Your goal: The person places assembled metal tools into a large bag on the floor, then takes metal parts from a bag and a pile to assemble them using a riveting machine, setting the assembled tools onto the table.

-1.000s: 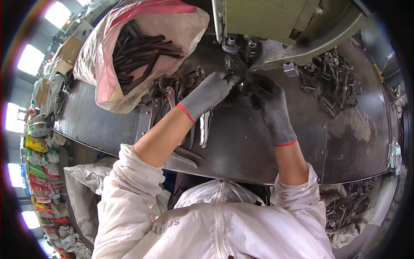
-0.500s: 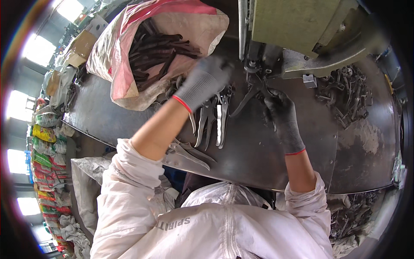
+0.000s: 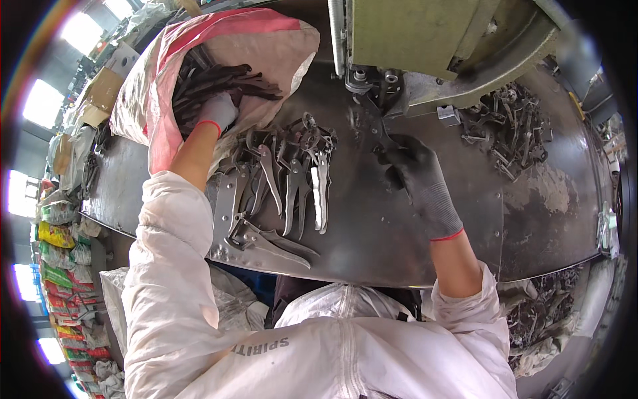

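My left hand (image 3: 221, 110), in a grey glove, reaches into the mouth of a white and pink woven sack (image 3: 279, 36). It touches dark curved metal handles (image 3: 229, 78) piled inside; its fingers are mostly hidden among them. My right hand (image 3: 411, 165), in a dark-stained glove, is closed on a dark metal pliers part (image 3: 376, 126) just below the machine's tooling (image 3: 360, 83). The far end of that part is blurred. Between my hands, several locking pliers (image 3: 292, 189) lie in a cluster, handles toward me. One more pair (image 3: 269, 243) lies nearer the table's front edge.
A green press-like machine (image 3: 412, 40) stands at the back of the metal table (image 3: 458, 226). To its right are a small metal block (image 3: 448, 116) and a heap of metal parts (image 3: 515, 130). Stacked colourful bags (image 3: 66, 266) stand off to the left.
My left hand has gone from above the pliers cluster left into the sack. My right hand has drawn the pliers part slightly left and toward me, away from the tooling.
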Demonstrator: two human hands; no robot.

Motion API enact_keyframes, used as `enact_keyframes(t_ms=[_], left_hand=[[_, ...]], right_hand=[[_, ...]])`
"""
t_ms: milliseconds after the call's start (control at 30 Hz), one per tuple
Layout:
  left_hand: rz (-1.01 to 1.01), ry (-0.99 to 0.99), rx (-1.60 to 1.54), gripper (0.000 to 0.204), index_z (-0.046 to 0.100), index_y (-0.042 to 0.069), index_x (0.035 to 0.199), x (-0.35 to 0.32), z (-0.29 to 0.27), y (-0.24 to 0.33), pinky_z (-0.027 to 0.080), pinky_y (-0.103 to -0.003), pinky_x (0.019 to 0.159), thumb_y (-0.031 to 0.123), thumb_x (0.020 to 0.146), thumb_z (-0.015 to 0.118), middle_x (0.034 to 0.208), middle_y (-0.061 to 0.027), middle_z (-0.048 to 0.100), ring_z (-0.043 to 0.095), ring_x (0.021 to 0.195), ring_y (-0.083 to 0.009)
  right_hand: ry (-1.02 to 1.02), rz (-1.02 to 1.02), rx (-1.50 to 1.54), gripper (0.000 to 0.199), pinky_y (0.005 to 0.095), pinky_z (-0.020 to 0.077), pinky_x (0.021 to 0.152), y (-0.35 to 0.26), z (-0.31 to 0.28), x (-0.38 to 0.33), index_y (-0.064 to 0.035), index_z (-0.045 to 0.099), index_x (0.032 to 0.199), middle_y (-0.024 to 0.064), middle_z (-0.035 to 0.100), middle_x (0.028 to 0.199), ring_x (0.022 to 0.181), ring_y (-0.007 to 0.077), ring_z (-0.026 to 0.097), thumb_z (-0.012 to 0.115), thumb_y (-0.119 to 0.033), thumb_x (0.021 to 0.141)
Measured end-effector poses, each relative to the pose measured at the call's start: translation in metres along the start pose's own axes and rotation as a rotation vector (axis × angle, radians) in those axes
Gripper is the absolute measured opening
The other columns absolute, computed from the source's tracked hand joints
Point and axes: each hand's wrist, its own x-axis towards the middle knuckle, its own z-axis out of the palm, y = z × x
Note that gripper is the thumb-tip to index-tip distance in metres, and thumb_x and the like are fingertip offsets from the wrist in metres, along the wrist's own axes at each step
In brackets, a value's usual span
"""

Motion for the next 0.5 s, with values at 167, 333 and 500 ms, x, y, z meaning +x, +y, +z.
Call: enact_keyframes(t_ms=[167,333,500], left_hand=[[-0.154,-0.106,0.021,0.042,0.055,0.006,0.116,-0.031,-0.051,0.039,0.042,-0.038,0.094,0.032,0.083,0.051,0.122,-0.0161,0.053,0.050,0.114,-0.0299],[0.048,0.224,-0.023,0.037,0.060,0.003,0.104,-0.063,-0.068,0.051,0.048,-0.036,0.080,0.033,0.083,0.052,0.107,-0.0149,0.061,0.061,0.096,-0.0251],[0.247,-0.157,-1.106,0.031,0.053,0.006,0.114,-0.071,-0.062,0.016,0.050,-0.030,0.072,0.022,0.087,0.050,0.102,-0.0075,0.060,0.060,0.080,-0.0168]], right_hand=[[0.055,0.089,0.000,0.033,0.0235,0.0417,0.045,0.023,-0.005,0.013,0.0019,0.049,0.118,0.0083,0.061,0.082,0.054,0.0095,0.051,0.051,-0.006,0.086],[0.082,0.039,0.065,0.029,0.0244,0.0413,0.044,0.023,-0.010,0.005,0.0026,0.050,0.115,0.0081,0.060,0.081,0.053,0.0099,0.050,0.052,-0.007,0.088],[0.012,-0.042,0.303,0.026,0.0267,0.0413,0.045,0.037,0.015,0.010,0.0036,0.051,0.112,0.0078,0.058,0.078,0.056,0.0116,0.052,0.051,0.002,0.086]])
